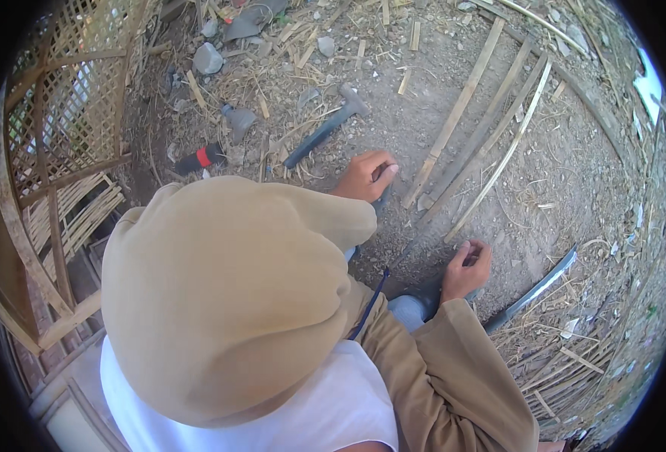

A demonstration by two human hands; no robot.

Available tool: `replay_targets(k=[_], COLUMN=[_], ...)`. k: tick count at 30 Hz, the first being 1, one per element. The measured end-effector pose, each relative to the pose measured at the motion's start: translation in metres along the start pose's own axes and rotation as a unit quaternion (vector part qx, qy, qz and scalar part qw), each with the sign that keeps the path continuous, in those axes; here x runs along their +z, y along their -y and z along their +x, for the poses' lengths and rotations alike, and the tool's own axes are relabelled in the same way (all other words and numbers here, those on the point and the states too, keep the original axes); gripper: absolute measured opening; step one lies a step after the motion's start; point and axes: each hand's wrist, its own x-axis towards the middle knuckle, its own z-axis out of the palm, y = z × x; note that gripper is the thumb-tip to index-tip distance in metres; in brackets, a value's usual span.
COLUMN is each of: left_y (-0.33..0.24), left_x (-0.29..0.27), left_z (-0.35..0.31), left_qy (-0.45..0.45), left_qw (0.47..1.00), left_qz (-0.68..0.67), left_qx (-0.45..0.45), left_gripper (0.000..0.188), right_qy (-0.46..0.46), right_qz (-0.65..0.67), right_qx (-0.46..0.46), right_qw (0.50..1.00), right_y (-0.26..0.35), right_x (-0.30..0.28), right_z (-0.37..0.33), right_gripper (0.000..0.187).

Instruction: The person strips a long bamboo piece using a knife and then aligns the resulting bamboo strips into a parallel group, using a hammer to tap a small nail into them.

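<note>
My left hand [367, 175] is closed, its fingers curled in and the thumb pressed over them. Lower and further right, my right hand [467, 270] is also closed, thumb against the curled fingers. Whatever either hand holds, if anything, I cannot make out. A hammer [325, 132] with a dark handle lies on the ground beyond my left hand. Several long flat wooden strips [461, 105] lie ahead of both hands, their near ends between them. Right of my right hand rests a long-bladed knife [535, 290]. Tan cloth [235, 301] covers much of the lower left.
On the left stands a wooden frame with woven lattice [84, 98]. A black cylinder with a red band [199, 158] and a grey stone [208, 59] lie at the upper left. Thin sticks [566, 369] are piled at the lower right. Shavings litter the dirt ground [559, 158].
</note>
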Motion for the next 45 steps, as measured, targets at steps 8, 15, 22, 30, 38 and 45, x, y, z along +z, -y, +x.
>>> replay_targets(k=[8, 15, 22, 30, 38, 45], left_y=[0.029, 0.017, 0.031, 0.034, 0.03, 0.032], left_x=[-0.057, -0.102, -0.083, -0.048, -0.044, -0.045], left_z=[-0.006, -0.044, -0.163, -0.25, -0.241, -0.218], left_qy=[-0.12, -0.148, -0.221, -0.275, -0.284, -0.27], left_qw=[0.992, 0.98, 0.954, 0.92, 0.919, 0.93], left_qz=[0.021, 0.052, 0.013, 0.003, 0.004, 0.009], left_qx=[-0.02, -0.123, -0.203, -0.278, -0.275, -0.25], left_gripper=[0.004, 0.012, 0.013, 0.013, 0.012, 0.012], right_qy=[0.076, 0.352, 0.387, 0.329, 0.235, 0.462], right_qz=[0.066, 0.128, -0.013, -0.088, -0.13, 0.099], right_qx=[-0.131, -0.344, -0.579, -0.688, -0.808, -0.609], right_qw=[0.986, 0.861, 0.718, 0.641, 0.524, 0.637], right_y=[0.05, 0.183, 0.252, 0.266, 0.273, 0.273], right_x=[0.029, 0.14, 0.271, 0.301, 0.312, 0.296], right_z=[0.035, 0.115, 0.151, 0.139, 0.144, 0.163], right_gripper=[0.005, 0.008, 0.014, 0.012, 0.011, 0.008])
